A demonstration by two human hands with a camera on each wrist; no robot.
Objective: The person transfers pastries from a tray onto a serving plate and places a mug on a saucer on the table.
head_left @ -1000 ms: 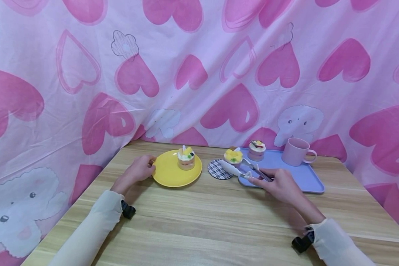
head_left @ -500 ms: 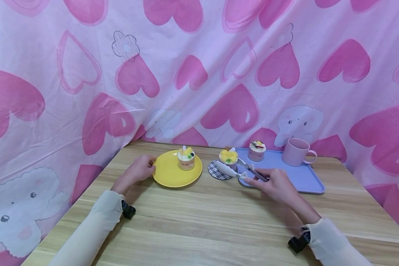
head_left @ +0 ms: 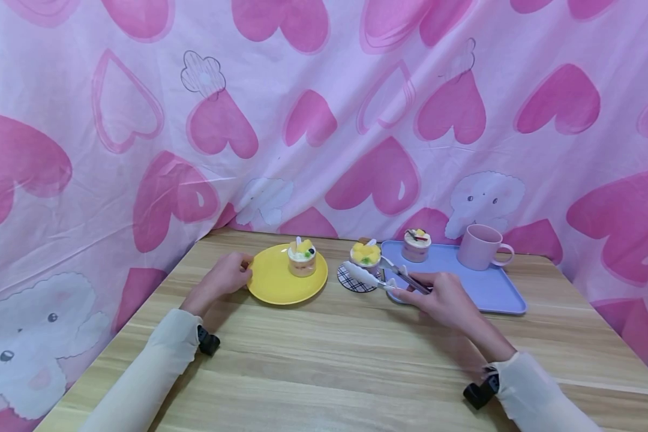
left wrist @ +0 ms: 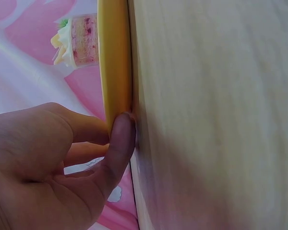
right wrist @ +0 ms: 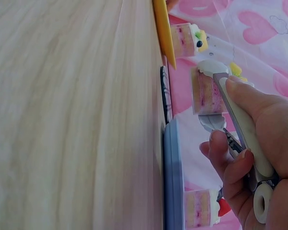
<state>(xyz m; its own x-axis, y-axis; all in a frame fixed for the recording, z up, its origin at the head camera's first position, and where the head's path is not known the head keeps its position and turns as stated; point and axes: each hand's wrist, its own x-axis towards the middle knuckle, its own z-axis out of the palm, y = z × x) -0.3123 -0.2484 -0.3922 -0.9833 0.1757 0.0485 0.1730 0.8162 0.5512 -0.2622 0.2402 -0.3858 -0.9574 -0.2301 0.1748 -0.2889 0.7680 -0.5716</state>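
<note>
Dessert cup [head_left: 365, 253] aloft in tongs [head_left: 360, 274], likely carry step; right hand [head_left: 447, 300] pinches tongs, left hand [head_left: 225, 276] plate [head_left: 272, 282]; next calls for keeping level.

Through my cameras I see: plate [head_left: 270, 277], yellow; tray [head_left: 495, 287], lavender-blue; mug [head_left: 476, 250], pink; coaster [head_left: 350, 283], white with dark crossed lines; tongs [head_left: 360, 274], white and grey; middle dessert cup [head_left: 365, 254], yellow and green topping over tan and pink layers; tabletop [head_left: 313, 366], brown wood grain; curtain [head_left: 281, 72], pale pink with deeper pink hearts.
</note>
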